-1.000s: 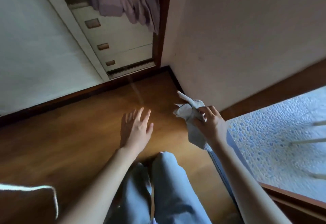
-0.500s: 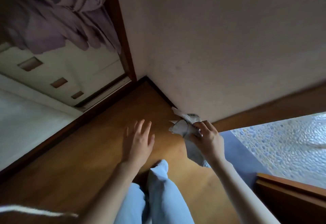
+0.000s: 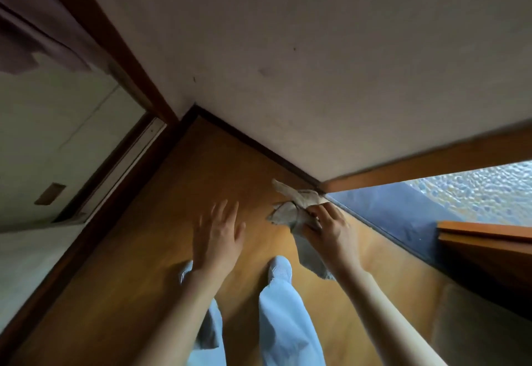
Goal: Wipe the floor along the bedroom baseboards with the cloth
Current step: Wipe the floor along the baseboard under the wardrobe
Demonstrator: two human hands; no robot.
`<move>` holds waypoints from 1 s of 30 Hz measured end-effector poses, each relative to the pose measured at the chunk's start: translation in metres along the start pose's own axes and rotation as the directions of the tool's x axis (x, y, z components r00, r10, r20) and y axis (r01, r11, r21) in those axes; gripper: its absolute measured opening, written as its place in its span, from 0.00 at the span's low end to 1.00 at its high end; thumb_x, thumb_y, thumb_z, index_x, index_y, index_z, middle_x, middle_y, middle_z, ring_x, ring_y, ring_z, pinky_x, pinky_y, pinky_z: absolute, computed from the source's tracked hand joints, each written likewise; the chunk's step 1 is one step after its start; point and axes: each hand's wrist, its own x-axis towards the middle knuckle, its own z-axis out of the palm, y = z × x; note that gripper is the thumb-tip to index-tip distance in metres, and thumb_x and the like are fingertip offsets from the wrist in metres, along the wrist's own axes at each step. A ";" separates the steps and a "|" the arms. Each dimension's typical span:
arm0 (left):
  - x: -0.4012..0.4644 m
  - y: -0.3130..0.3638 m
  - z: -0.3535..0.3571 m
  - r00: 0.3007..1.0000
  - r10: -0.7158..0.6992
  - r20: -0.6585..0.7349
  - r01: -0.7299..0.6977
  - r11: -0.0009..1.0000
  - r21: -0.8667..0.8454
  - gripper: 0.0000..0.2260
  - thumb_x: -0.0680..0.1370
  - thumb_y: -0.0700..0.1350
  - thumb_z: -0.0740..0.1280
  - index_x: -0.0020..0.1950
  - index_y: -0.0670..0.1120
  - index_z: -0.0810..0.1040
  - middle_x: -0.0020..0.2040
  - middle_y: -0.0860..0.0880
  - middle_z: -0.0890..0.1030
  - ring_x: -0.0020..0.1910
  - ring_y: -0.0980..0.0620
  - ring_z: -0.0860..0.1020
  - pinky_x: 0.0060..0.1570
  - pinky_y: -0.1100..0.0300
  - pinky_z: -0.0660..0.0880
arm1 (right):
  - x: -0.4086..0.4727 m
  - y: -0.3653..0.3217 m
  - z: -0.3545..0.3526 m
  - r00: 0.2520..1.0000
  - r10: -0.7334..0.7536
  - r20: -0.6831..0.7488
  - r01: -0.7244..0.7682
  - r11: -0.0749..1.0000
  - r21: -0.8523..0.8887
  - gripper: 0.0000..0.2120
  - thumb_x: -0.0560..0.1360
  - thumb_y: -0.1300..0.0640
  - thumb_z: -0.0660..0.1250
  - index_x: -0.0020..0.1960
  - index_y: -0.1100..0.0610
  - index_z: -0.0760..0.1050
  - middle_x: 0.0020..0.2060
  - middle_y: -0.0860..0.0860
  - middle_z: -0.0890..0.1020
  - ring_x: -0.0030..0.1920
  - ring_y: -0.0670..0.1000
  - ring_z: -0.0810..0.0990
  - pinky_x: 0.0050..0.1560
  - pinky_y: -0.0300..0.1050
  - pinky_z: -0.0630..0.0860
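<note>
Now right hand [image 3: 331, 227] grips bunched cloth [image 3: 293, 207] mid-frame, near baseboard [image 3: 259, 146]; left hand [image 3: 218, 236] spread flat, holding nothing, over wood floor [image 3: 144, 265].

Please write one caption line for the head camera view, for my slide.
Right hand grips a crumpled cloth near the dark baseboard; left hand open above the wooden floor.

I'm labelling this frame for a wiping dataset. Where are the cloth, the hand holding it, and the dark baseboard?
cloth [image 3: 290, 211], head view, on its bunched pale folds.
right hand [image 3: 331, 227], head view, on its back.
baseboard [image 3: 253, 142], head view, mid-strip under the wall.
</note>
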 end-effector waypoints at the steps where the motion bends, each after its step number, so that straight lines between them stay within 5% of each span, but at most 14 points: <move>1: 0.008 -0.012 0.012 1.000 0.019 0.012 -0.019 1.000 -0.016 0.19 0.78 0.50 0.65 0.68 0.45 0.76 0.68 0.40 0.75 0.66 0.37 0.73 0.62 0.36 0.71 | -0.002 0.002 0.016 1.000 0.018 0.004 -0.018 1.000 -0.007 0.11 0.63 0.57 0.72 0.45 0.56 0.80 0.40 0.51 0.80 0.37 0.54 0.79 0.34 0.37 0.64; 10: 0.071 -0.098 0.136 0.980 0.165 0.113 -0.167 0.986 0.006 0.20 0.78 0.49 0.65 0.68 0.43 0.75 0.67 0.38 0.75 0.66 0.35 0.72 0.59 0.35 0.73 | -0.003 0.054 0.176 0.995 0.086 0.056 -0.084 0.996 -0.041 0.15 0.63 0.58 0.75 0.49 0.54 0.78 0.42 0.51 0.79 0.43 0.53 0.78 0.31 0.41 0.72; 14: 0.096 -0.113 0.190 0.966 0.148 0.210 -0.152 0.988 0.005 0.22 0.81 0.51 0.58 0.74 0.44 0.68 0.74 0.39 0.67 0.74 0.37 0.61 0.70 0.36 0.61 | 0.006 0.098 0.233 0.996 0.045 0.076 -0.038 0.995 -0.092 0.15 0.67 0.53 0.69 0.53 0.55 0.78 0.46 0.53 0.80 0.45 0.57 0.79 0.33 0.43 0.74; 19: 0.130 -0.114 0.250 0.944 0.139 0.300 -0.183 0.975 0.123 0.25 0.83 0.54 0.53 0.79 0.50 0.53 0.79 0.47 0.52 0.78 0.45 0.49 0.76 0.45 0.48 | 0.023 0.154 0.295 0.992 0.009 0.130 0.014 0.984 -0.179 0.17 0.65 0.58 0.76 0.52 0.58 0.79 0.46 0.54 0.80 0.42 0.58 0.80 0.35 0.39 0.64; 24: 0.165 -0.115 0.313 0.946 0.105 0.307 -0.152 0.979 0.133 0.27 0.82 0.53 0.56 0.79 0.51 0.52 0.80 0.47 0.51 0.78 0.44 0.50 0.75 0.45 0.51 | 0.037 0.203 0.354 0.978 -0.016 0.209 0.056 0.981 -0.187 0.18 0.69 0.49 0.57 0.51 0.57 0.78 0.46 0.54 0.78 0.44 0.58 0.79 0.34 0.44 0.76; 27: 0.184 -0.116 0.341 0.943 0.066 0.325 -0.102 0.990 0.096 0.28 0.82 0.52 0.57 0.80 0.52 0.49 0.80 0.49 0.46 0.78 0.43 0.47 0.75 0.45 0.48 | 0.050 0.229 0.382 0.950 -0.100 0.295 0.157 0.972 -0.176 0.17 0.70 0.49 0.57 0.53 0.56 0.75 0.47 0.55 0.77 0.46 0.58 0.77 0.33 0.54 0.78; 30: 0.204 -0.119 0.363 0.939 0.041 0.341 -0.078 0.992 0.096 0.29 0.83 0.53 0.56 0.80 0.53 0.46 0.80 0.50 0.42 0.78 0.42 0.42 0.75 0.46 0.45 | 0.070 0.246 0.395 0.926 -0.236 0.296 0.302 0.932 -0.201 0.16 0.72 0.49 0.59 0.53 0.57 0.76 0.48 0.55 0.78 0.46 0.58 0.79 0.30 0.47 0.78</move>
